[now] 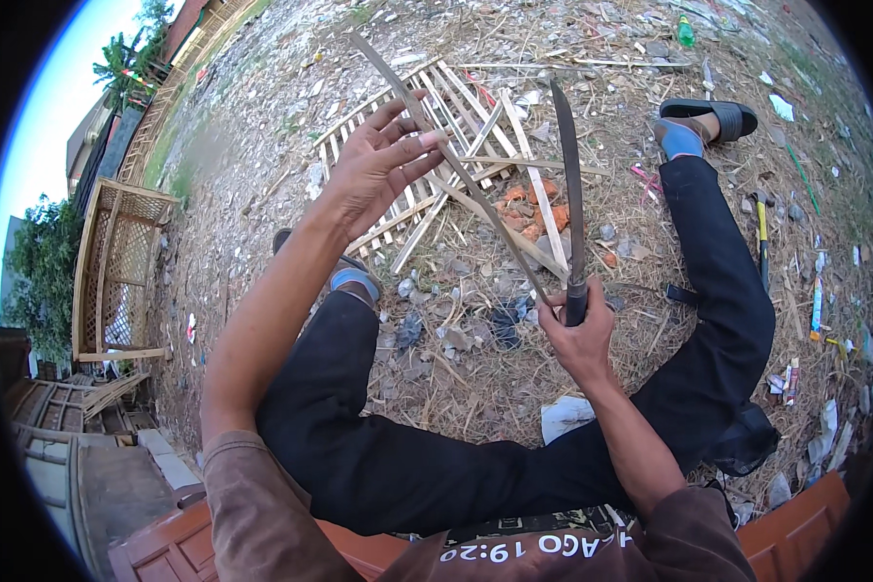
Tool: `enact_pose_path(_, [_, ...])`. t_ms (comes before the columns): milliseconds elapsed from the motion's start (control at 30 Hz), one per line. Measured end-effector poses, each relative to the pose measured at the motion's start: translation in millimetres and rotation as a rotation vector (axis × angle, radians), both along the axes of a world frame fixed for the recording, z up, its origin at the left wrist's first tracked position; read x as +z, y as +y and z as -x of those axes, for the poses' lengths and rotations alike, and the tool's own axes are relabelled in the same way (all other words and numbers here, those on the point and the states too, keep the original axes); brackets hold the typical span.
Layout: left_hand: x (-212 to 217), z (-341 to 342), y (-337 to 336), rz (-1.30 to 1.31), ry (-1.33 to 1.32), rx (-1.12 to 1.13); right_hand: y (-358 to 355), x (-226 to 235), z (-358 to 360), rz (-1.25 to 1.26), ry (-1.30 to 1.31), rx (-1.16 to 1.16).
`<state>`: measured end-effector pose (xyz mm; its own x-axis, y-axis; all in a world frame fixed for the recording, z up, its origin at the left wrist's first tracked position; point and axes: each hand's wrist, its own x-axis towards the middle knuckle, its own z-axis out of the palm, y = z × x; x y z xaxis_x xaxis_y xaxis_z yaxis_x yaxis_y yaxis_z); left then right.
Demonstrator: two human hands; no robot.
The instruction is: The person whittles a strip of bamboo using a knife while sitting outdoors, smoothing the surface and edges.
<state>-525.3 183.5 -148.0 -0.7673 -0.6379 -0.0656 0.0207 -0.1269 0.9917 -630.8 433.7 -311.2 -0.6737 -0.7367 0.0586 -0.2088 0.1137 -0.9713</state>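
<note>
A long, thin grey-brown strip (492, 215), seemingly bamboo or wood, runs slantwise from the upper left down toward my right hand. My left hand (383, 165) is closed loosely round its upper part, thumb and fingers on either side. In my right hand (584, 339) is a machete (570, 165), gripped by its black handle with the dark blade pointing up. The strip's lower end meets the right hand at the thumb, beside the handle; whether it is pinched there I cannot tell. Beyond both hands lies a slatted wooden lattice (427, 209) on the ground.
Orange-red broken bricks (533, 209) lie by loose slats. A yellow-handled hammer (762, 233) rests right of my right leg. Farther off are a green bottle (686, 31) and, at left, a wooden lattice frame (116, 281). Reddish-brown panelled wood (795, 529) is beneath me. Litter and dry grass cover the ground.
</note>
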Motion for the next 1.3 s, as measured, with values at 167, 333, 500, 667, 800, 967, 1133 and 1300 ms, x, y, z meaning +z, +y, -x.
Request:
enact_pose_path(167, [-40.3,-2.4,27.5,-0.093,-0.101,0.077,-1.4,-3.0,-20.2,0.12,0.146,-0.028])
enact_pose_path(333, [-78.0,1.6,59.0,-0.067,-0.219,0.002,-0.1,-3.0,-34.5,0.167,0.294,0.063])
enact_pose_path(500, [-66.8,6.7,70.8,-0.148,-0.224,0.01,-1.2,10.9,-22.3,0.326,0.26,0.272])
enact_pose_path(667, [-64.4,5.6,74.5,-0.296,-0.215,0.074,-26.7,26.8,53.4,0.01,0.131,0.197])
enact_pose_path(800, [-62.9,3.4,83.6,-0.301,-0.255,0.061,-36.5,19.5,78.6,-0.019,0.542,0.164])
enact_pose_path(967, [-57.7,7.7,92.1,-0.402,-0.224,-0.018,-42.4,16.2,80.4,0.092,0.723,0.142])
enact_pose_path(1133, [-55.9,9.6,95.9,-0.338,-0.274,-0.034,-49.6,15.0,110.0,-0.087,0.743,0.021])
enact_pose_path(1300, [-60.0,-0.6,93.8,-0.374,-0.375,-0.019,-45.5,18.6,88.6,0.086,0.942,0.185])
